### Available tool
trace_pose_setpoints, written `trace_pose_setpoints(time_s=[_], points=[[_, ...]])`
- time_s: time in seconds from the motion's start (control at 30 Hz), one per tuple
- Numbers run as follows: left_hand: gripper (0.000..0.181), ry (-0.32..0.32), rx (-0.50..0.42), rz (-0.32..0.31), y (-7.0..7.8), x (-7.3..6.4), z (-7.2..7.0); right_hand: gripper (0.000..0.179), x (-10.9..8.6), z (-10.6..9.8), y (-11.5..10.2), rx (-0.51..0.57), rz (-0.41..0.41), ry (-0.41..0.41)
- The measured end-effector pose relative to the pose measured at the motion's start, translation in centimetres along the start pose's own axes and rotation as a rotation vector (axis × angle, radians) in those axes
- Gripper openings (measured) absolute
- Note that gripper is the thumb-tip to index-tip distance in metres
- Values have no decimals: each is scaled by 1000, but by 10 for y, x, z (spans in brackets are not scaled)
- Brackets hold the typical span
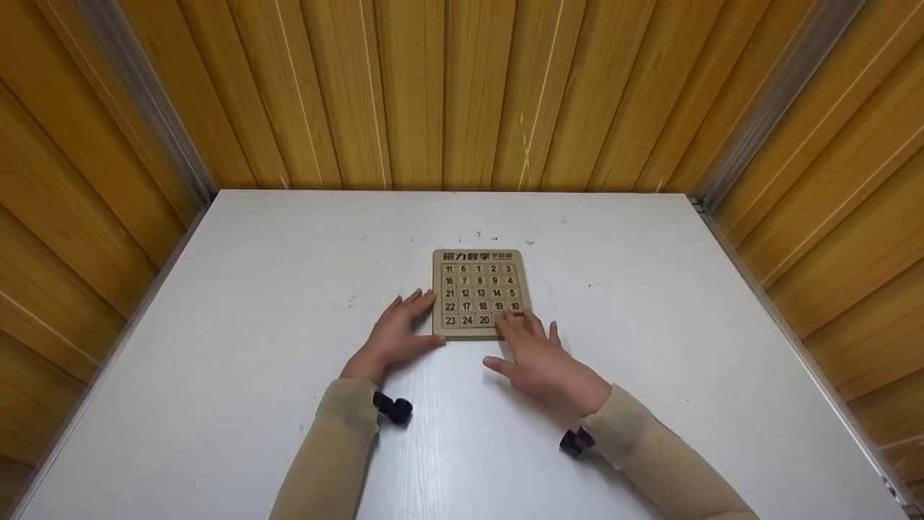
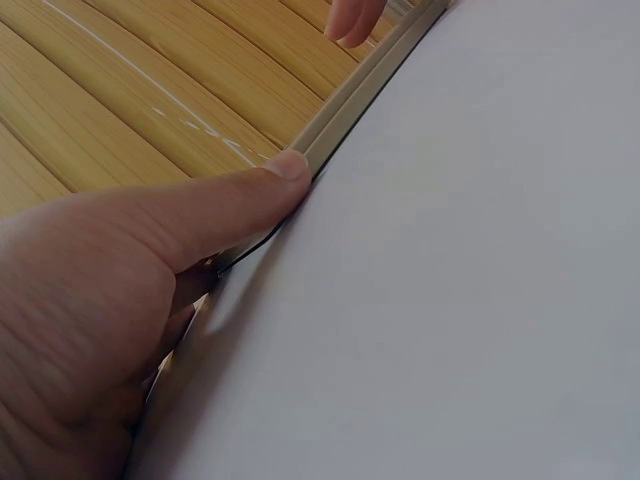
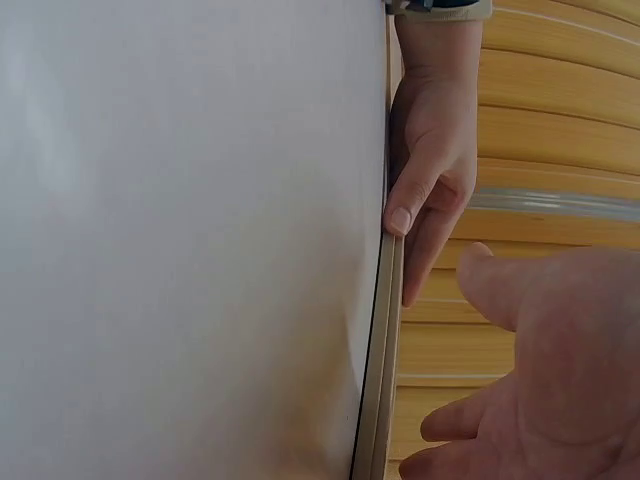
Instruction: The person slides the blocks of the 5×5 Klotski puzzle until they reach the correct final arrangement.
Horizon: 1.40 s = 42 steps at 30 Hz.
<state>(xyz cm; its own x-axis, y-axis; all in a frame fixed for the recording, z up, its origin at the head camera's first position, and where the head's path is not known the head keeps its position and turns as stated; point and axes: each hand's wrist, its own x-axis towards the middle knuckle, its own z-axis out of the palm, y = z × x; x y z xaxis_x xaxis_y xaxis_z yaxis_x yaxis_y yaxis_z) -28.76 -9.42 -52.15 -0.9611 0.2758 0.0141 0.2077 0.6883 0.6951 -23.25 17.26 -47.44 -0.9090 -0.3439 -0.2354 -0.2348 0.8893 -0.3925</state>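
Note:
A wooden number slide puzzle (image 1: 473,334) with square numbered tiles lies flat on the white table (image 1: 274,274). At its lower left corner, my left hand (image 1: 393,336) holds the frame, fingers along the left side and thumb on the near edge. That thumb (image 2: 240,205) shows against the frame's edge in the left wrist view. My right hand (image 1: 545,361) reaches over the lower right corner, its extended fingertips on the tiles at the right end of the bottom row and hiding part of that row. The right thumb is spread away from the board.
Yellow wood-slat walls (image 1: 469,94) stand behind the table and at both sides. Grey metal posts (image 1: 779,101) mark the corners. A few small dark marks (image 1: 480,235) dot the tabletop beyond the puzzle. Each sleeve carries a small black wrist device (image 1: 393,409).

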Motion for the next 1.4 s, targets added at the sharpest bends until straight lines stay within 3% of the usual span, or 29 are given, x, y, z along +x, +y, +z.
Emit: trace_pose_setpoints(time_s=[0.2,0.47,0.7,0.97,1.13,1.4], points=[[91,-5,13,-2,-1,2,1,87,-5,4,-8,-34,-38,-35],[90,1,13,39,-1,2,1,87,-10,2,0,-43,-11,-25],[91,-1,3,35,-1,1,0,87,-13,-4,6,-37,19,-27],[89,11,26,61,-2,2,1,87,-9,3,-8,-28,-34,-28],[89,1,18,45,-1,2,1,87,-5,8,-20,-31,-81,-47],[90,0,8,34,-1,0,0,87,-5,6,-20,-55,-49,-64]])
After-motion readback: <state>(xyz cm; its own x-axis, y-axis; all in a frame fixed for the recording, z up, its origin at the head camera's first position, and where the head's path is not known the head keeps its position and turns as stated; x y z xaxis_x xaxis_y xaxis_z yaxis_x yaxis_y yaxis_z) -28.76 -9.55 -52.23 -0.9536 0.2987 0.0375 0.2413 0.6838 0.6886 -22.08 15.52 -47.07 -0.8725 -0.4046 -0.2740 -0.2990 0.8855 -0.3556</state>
